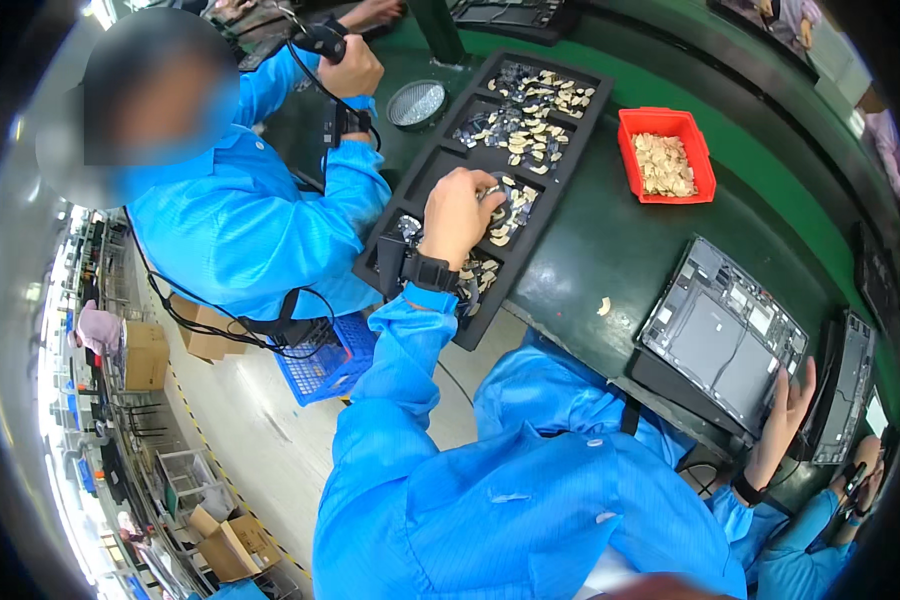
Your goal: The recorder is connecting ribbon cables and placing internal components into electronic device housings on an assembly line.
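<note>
My left hand [457,212] reaches into a black compartment tray [562,168], its fingers curled down over one of the compartments. Small cream, curved pieces [532,148] and dark bits lie in the tray's pockets. Whatever is between my left fingertips is too small or hidden to make out. On the right, my right hand [785,415] rests at the near right corner of an opened laptop base [715,335], fingers stretched out and apart. The laptop's battery, boards and a thin cable are exposed. It lies tilted on something dark at the bench edge.
A red bin [707,172] of cream pieces stands on the dark green bench [580,265], with one loose cream piece [604,306] nearer me. A round dish [417,104] sits beyond the tray. A co-worker in blue [240,190] works at left, above a blue crate [325,365]. Another laptop part [843,390] stands far right.
</note>
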### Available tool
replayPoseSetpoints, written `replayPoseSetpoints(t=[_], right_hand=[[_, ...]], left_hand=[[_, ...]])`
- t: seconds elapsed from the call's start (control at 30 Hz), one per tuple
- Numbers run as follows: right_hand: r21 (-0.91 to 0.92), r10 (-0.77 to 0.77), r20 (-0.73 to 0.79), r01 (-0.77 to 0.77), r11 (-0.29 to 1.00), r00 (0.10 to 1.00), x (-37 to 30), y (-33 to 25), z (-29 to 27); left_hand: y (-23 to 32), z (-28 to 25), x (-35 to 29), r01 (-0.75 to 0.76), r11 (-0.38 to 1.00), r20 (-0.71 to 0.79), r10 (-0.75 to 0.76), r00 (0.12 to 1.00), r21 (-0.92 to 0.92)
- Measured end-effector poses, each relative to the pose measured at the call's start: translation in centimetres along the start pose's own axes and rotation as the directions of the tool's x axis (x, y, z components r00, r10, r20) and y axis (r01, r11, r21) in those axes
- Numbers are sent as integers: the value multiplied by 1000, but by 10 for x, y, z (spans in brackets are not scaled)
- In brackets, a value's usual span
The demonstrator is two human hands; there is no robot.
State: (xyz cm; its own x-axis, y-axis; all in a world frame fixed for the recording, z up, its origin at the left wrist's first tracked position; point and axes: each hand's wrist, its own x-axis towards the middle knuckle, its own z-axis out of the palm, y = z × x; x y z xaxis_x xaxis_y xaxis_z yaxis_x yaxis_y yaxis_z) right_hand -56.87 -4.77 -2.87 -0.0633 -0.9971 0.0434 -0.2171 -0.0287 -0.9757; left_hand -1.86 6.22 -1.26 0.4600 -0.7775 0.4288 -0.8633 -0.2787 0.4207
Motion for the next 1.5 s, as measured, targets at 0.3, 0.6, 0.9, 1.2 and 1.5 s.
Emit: replayPoseSetpoints(t=[0.3,0.6,0.9,1.2,1.5], right_hand=[[39,-104,287,97,995,952,-44,-77,60],[452,-85,490,-170,876,868,-55,-90,149],[353,-49,372,-93,931,927,-63,-88,127],[326,-134,432,-16,945,892,-67,-88,131],[286,-163,538,3,958,827,-53,-93,132]], left_hand=[[67,-33,4,-96,977,-231,50,972,-190],[216,14,-92,-374,598,-110,430,896,-709],[212,12,-84,-198,586,-8,311,950,-786],[210,11,-77,87,503,182,142,973,-860],[193,6,-64,14,492,202,330,922,-870]])
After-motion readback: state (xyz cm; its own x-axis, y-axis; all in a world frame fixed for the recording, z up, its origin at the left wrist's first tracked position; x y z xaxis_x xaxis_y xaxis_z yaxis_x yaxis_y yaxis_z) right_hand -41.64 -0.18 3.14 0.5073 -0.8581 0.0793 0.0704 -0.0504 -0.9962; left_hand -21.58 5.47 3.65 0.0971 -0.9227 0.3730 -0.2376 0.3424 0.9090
